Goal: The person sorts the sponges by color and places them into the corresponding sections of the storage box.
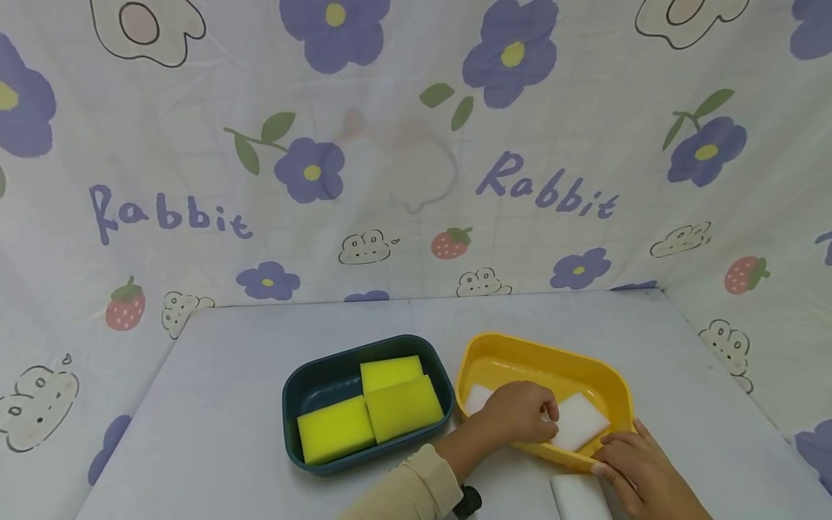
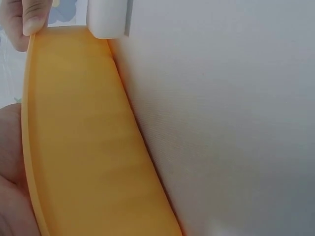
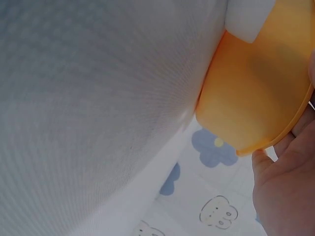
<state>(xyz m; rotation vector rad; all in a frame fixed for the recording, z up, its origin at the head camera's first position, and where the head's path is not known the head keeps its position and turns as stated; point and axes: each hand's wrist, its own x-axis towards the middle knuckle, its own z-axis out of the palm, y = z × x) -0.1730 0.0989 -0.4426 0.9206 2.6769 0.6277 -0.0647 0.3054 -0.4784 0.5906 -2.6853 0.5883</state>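
My left hand [image 1: 520, 412] reaches over the near rim into the yellow tray [image 1: 546, 361]. Its curled fingertips pinch the left edge of a white sponge [image 1: 581, 425], which lies at an angle inside. Another white piece [image 1: 477, 397] shows at the tray's left end, partly hidden by that hand. At the near right corner my right hand [image 1: 643, 469] grips the tray's rim; the right wrist view has its thumb [image 3: 261, 160] against the rim's outer side. In the left wrist view the left hand [image 2: 12, 157] is mostly hidden behind the tray wall.
To the left stands a dark green tray [image 1: 312, 372] with three yellow sponges [image 1: 403, 408] in it. A white block [image 1: 581, 498] lies on the table just in front of the yellow tray. Patterned cloth [image 1: 403, 180] hangs behind and beside the white table [image 1: 214, 412].
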